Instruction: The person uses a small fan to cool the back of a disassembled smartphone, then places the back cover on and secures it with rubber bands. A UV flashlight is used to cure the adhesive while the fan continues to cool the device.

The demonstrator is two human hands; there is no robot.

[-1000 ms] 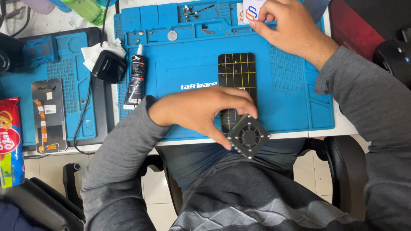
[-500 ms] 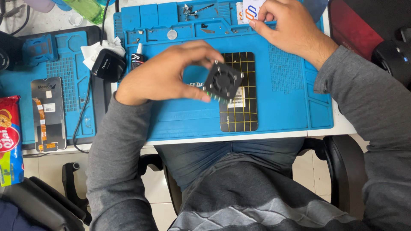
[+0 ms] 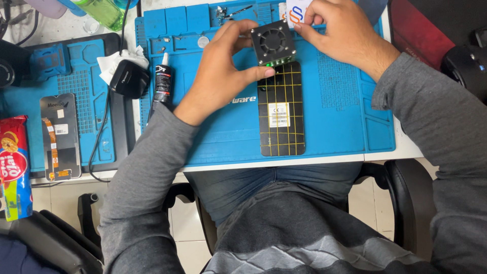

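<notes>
My left hand [image 3: 220, 71] grips a small square black fan unit [image 3: 274, 42] and holds it at the top end of a black phone panel [image 3: 281, 109] with a yellow grid, which lies flat on the blue work mat [image 3: 223, 137]. A green light glows at the fan unit's lower edge. My right hand [image 3: 341, 31] pinches a small white card with an orange and blue mark [image 3: 296, 12] at the mat's far edge, just right of the fan unit.
A black glue tube [image 3: 162, 86] lies at the mat's left side, beside a black puck with a cable [image 3: 129, 78] and a white tissue. A second blue mat [image 3: 30, 101] at left carries a phone part [image 3: 60, 136]. A red snack packet [image 3: 14, 167] lies at the far left.
My left hand has carried the fan unit from the table's near edge, up over the grid panel, to the panel's far end. The right hand has stayed at the white card.
</notes>
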